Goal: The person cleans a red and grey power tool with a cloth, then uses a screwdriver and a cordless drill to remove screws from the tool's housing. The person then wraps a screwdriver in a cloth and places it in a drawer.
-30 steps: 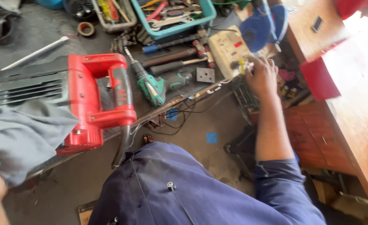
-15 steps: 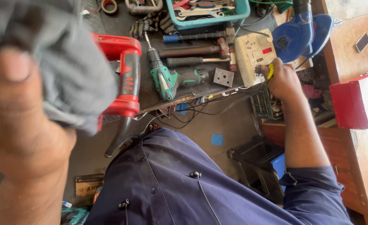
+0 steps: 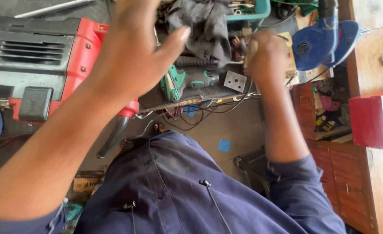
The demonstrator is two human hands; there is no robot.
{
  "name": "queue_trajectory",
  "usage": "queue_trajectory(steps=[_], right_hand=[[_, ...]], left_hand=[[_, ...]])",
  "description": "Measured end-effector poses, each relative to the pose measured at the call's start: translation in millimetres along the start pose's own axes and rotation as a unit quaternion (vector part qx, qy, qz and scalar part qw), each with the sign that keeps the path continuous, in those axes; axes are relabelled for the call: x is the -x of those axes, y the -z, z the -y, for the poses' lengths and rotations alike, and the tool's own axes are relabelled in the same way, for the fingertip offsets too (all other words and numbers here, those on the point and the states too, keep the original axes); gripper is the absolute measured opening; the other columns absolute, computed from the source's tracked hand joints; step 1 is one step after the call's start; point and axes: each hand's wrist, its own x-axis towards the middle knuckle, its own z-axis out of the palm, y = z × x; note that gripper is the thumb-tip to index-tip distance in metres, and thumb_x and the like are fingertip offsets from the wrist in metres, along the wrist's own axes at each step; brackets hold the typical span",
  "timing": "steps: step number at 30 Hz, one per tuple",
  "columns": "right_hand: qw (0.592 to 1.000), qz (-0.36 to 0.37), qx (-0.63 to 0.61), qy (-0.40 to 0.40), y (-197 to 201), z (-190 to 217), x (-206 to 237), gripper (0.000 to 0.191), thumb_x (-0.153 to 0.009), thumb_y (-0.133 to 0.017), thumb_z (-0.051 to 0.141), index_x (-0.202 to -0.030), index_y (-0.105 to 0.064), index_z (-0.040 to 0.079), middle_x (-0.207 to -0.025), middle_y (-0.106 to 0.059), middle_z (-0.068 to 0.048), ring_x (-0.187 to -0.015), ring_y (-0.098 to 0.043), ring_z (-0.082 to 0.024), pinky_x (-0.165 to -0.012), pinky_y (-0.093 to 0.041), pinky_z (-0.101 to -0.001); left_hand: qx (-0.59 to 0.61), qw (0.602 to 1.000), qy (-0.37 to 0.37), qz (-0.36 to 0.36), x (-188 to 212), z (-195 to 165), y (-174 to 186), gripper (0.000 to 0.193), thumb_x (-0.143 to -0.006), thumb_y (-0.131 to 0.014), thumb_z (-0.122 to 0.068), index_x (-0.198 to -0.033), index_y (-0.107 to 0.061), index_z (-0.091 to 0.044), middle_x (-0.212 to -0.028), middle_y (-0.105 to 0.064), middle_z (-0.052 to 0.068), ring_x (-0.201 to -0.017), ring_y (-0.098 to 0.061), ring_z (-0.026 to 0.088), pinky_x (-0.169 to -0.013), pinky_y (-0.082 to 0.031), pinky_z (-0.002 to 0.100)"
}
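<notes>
Crowded workbench (image 3: 226,93) — tools packed edge to edge.
Left hand (image 3: 135,52) pinches a grey cloth (image 3: 204,26); right hand (image 3: 267,56) clenched — contents hidden.

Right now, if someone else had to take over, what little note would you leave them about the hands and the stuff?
Left hand: raised, pinching the dark grey cloth above the bench.
Right hand: resting on the cream box beside the blue blower; grip unclear.
Nearby: green drill, red and black power tool, teal tray.
Done: cloth carried from the left side over to the box.
Left: cloth has not touched anything yet.
</notes>
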Motion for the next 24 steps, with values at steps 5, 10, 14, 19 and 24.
queue_trajectory(steps=[5,10,14,19,24], right_hand=[[0.936,0.182,-0.153,0.258,-37,103,22,0.075,-0.073,-0.080,0.015,-0.143,-0.054,0.008,-0.137,-0.059,-0.020,-0.124,-0.055,-0.039,-0.103,-0.045,-0.0484],[0.950,0.176,-0.020,0.255,-69,137,0,0.083,-0.084,-0.063,-0.004,-0.160,-0.041,0.019,-0.139,-0.056,-0.013,-0.125,-0.058,-0.034,-0.106,-0.050,-0.0434],[0.943,0.170,0.028,0.284,-74,153,-7,0.085,-0.075,-0.064,-0.003,-0.156,-0.044,0.013,-0.124,-0.058,-0.018,-0.112,-0.059,-0.037,-0.095,-0.050,-0.0443],[0.951,0.201,0.052,0.227,-65,182,3,0.075,-0.070,-0.075,0.010,-0.140,-0.050,0.010,-0.109,-0.059,-0.018,-0.101,-0.063,-0.038,-0.088,-0.050,-0.0480],[0.968,0.229,-0.031,0.094,-51,192,34,0.079,-0.066,-0.079,0.011,-0.138,-0.047,0.006,-0.120,-0.065,-0.018,-0.115,-0.064,-0.040,-0.098,-0.049,-0.0486]], left_hand=[[-0.029,0.993,0.113,-0.016,70,-8,83,0.023,-0.109,-0.069,-0.004,-0.130,-0.059,0.000,-0.129,-0.063,0.014,-0.124,-0.056,0.029,-0.109,-0.047,0.038],[-0.021,0.971,0.211,-0.110,130,3,127,0.016,-0.112,-0.067,-0.002,-0.126,-0.060,0.001,-0.129,-0.063,0.013,-0.117,-0.057,0.025,-0.102,-0.047,0.034],[-0.001,0.955,0.242,-0.172,169,20,162,0.010,-0.115,-0.066,-0.001,-0.123,-0.061,0.002,-0.128,-0.063,0.011,-0.111,-0.057,0.021,-0.097,-0.047,0.031],[0.004,0.959,0.228,-0.167,200,47,196,0.004,-0.118,-0.065,0.002,-0.119,-0.061,0.003,-0.127,-0.063,0.010,-0.103,-0.058,0.017,-0.090,-0.047,0.027],[-0.059,0.985,0.160,-0.033,207,76,213,0.013,-0.105,-0.065,0.007,-0.114,-0.064,-0.003,-0.125,-0.066,0.008,-0.116,-0.062,0.024,-0.103,-0.050,0.035]])
